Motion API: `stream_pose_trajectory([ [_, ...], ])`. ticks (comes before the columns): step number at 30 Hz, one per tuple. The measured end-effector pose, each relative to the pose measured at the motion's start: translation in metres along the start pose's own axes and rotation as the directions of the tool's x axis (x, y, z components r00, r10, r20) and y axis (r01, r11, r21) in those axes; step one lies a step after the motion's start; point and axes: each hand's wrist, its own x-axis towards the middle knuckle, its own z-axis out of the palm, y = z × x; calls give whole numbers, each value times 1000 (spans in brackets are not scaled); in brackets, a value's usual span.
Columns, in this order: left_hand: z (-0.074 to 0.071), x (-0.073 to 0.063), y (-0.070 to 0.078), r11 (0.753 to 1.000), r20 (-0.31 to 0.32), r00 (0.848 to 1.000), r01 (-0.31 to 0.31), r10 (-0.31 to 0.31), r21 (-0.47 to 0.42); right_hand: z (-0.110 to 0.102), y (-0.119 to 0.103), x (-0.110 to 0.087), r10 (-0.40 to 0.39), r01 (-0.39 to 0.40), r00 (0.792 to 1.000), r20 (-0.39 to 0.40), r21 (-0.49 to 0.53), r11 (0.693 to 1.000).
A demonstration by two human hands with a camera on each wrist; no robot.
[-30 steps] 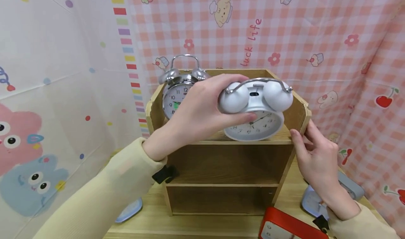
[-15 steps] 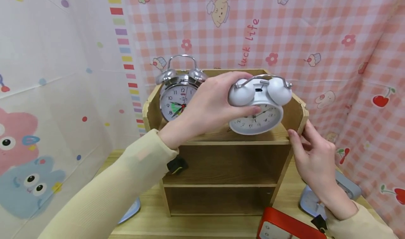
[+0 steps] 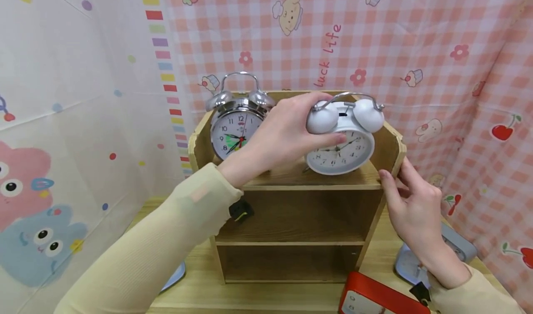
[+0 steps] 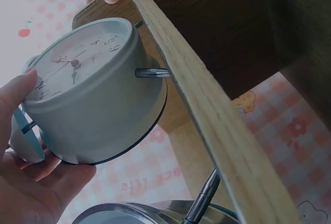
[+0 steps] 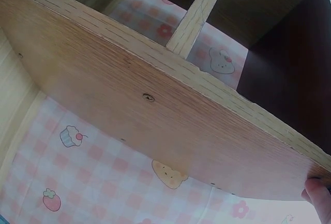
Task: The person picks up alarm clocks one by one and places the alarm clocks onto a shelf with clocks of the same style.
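Observation:
In the head view, my left hand (image 3: 287,126) grips a white twin-bell alarm clock (image 3: 350,152) by its left bell, thumb across the front. The clock is on the right of the top level of a wooden shelf (image 3: 308,187), tilted a little. The left wrist view shows its metal foot (image 4: 151,72) right at the shelf board; whether it bears weight I cannot tell. A silver twin-bell alarm clock (image 3: 233,129) stands to the left, partly behind my left wrist. My right hand (image 3: 416,212) holds the shelf's right side panel (image 5: 155,110), thumb at the front edge.
A red clock (image 3: 379,293) lies on the wooden table (image 3: 291,298) at front right. Behind my right forearm are a grey clock (image 3: 460,242) and a light blue object (image 3: 405,263). Another light blue object (image 3: 174,277) lies left of the shelf. Patterned cloth (image 3: 266,41) hangs behind.
My left hand has moved the white alarm clock slightly right and back on the top level, and its face has turned more upright. My right hand stays on the side panel.

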Motion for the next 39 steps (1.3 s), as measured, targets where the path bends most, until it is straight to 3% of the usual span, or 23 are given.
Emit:
stream_pose_trajectory([
  [9, -1, 7, -1, 998, 9, 999, 34, -35, 58, 1, 0, 0, -3, 3, 1000, -9, 8, 1000],
  [23, -1, 18, -3, 996, 5, 998, 61, -62, 71, 0, -2, 0, 1, -1, 1000, -7, 10, 1000],
  [39, -1, 28, -4, 995, 72, 993, 95, -98, 39, 2, 1, -1, -12, 13, 1000, -13, 16, 1000],
])
